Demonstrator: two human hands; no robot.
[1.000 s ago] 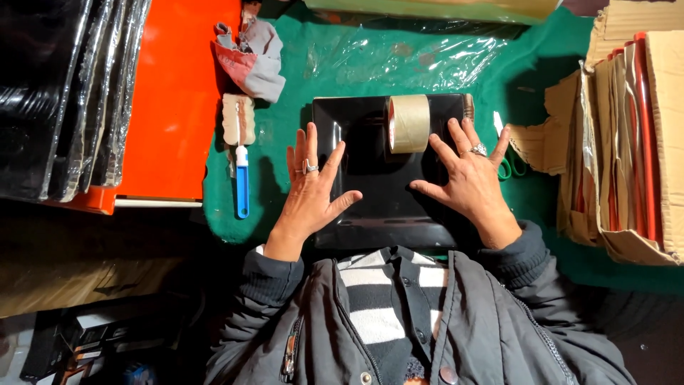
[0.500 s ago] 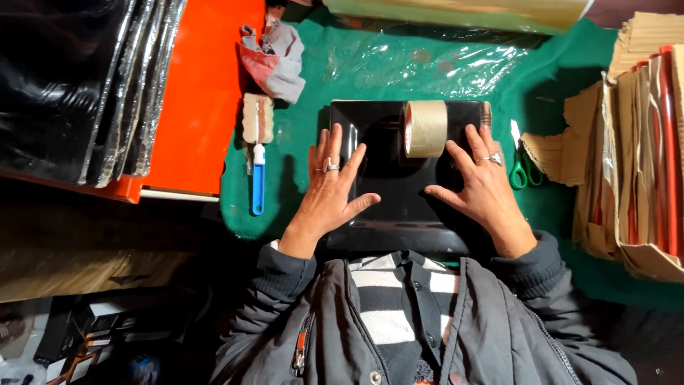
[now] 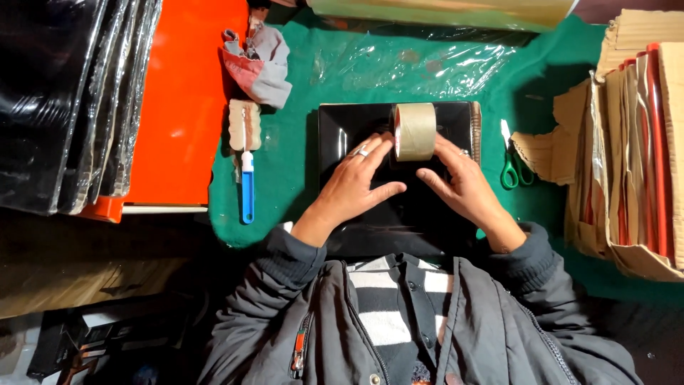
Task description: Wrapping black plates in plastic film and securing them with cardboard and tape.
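I am seeing both hands, left hand [image 3: 354, 187] and right hand [image 3: 459, 187], lying open-fingered at frame centre, touching the tan tape roll [image 3: 414, 130] on the flat black glossy box [image 3: 342, 128], neither gripping.

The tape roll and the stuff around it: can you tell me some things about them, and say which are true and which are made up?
1. The tape roll stands on the black tray. True.
2. The left hand and the right hand are on either side of the roll. True.
3. The green-handled scissors lie left of the tray. False: they lie on its right, on the green cloth.
4. The blue-handled brush is in the right hand. False: it lies on the cloth, apart from both hands.
5. Cardboard pieces are stacked at the right. True.
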